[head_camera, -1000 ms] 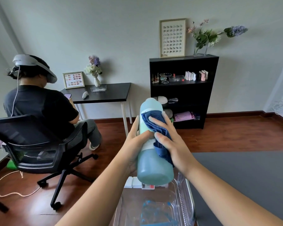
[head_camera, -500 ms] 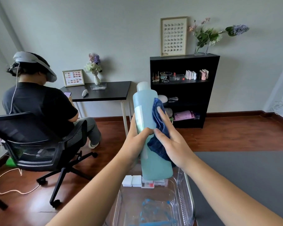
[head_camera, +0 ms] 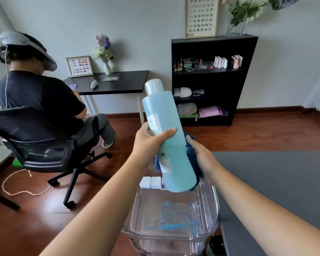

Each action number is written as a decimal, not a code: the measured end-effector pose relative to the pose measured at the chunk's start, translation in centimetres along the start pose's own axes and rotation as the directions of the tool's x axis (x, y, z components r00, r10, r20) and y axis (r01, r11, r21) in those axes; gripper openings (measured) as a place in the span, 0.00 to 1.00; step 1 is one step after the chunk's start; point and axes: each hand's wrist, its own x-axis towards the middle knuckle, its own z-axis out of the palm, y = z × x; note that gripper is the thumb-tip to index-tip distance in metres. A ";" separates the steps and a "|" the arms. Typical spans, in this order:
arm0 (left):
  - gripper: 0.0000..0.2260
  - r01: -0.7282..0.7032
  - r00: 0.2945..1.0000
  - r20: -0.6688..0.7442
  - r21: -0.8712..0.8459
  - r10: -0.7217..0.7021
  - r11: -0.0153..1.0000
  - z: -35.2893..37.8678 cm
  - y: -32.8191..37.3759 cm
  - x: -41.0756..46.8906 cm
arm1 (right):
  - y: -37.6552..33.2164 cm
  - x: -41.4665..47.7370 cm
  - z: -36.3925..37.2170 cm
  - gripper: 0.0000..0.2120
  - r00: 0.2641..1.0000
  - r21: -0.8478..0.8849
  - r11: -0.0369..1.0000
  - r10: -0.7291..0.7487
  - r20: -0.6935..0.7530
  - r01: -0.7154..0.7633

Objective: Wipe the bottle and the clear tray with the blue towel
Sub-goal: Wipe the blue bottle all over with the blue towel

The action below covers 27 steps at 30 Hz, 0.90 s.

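Holding the bottle (head_camera: pixel 171 145) up in front of me, I had my left hand (head_camera: pixel 149 143) wrapped around its middle, thumb lying across the near face just beside the white label. It was a tall pale-blue bottle with a rounded cap, tilted so the cap leaned up and to the left. My right hand (head_camera: pixel 201 159) was clasped on the blue towel (head_camera: pixel 191 154), pressing the bunched cloth against the lower right side of the bottle; a fold of it also showed at the bottle's left edge, below my left hand. The bottle's base hung just above the far rim of the clear tray (head_camera: pixel 209 206), which sat low in front of me with blue smears on its floor. Two small white blocks (head_camera: pixel 151 182) sat just beyond the tray's far edge. A dark grey mat (head_camera: pixel 275 182) lay to my right.
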 end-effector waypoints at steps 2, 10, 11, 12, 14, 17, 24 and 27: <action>0.31 -0.021 0.998 -0.054 0.074 0.025 0.997 -0.4 -0.3 0.5 | 1.6 0.1 -0.6 0.17 0.995 -0.136 0.991 0.003 -0.095 -0.016; 0.35 0.053 0.983 -0.183 0.347 0.013 0.936 -3.8 -5.6 1.5 | 6.0 2.0 -3.7 0.12 0.938 -0.354 0.922 0.030 -0.345 -0.160; 0.35 0.079 0.980 -0.197 0.375 -0.004 0.924 -4.4 -6.8 1.3 | 6.8 2.1 -3.8 0.12 0.936 -0.376 0.910 0.036 -0.350 -0.175; 0.35 0.101 0.977 -0.211 0.404 -0.015 0.909 -5.0 -8.0 1.1 | 7.7 2.1 -3.8 0.12 0.935 -0.399 0.895 0.049 -0.353 -0.197; 0.33 0.145 0.970 -0.239 0.446 -0.039 0.883 -6.0 -10.6 0.7 | 9.9 2.5 -4.0 0.12 0.933 -0.446 0.859 0.091 -0.349 -0.251; 0.32 0.206 0.957 -0.277 0.455 -0.082 0.866 -7.1 -14.4 0.3 | 12.6 3.3 -4.2 0.11 0.928 -0.505 0.812 0.113 -0.355 -0.292; 0.35 0.314 0.923 -0.346 0.431 -0.167 0.846 -8.2 -20.6 1.3 | 16.3 5.6 -4.9 0.11 0.911 -0.550 0.769 0.097 -0.401 -0.324; 0.36 0.333 0.913 -0.365 0.410 -0.182 0.849 -8.3 -21.8 1.5 | 17.3 6.2 -5.1 0.12 0.912 -0.555 0.766 0.100 -0.397 -0.325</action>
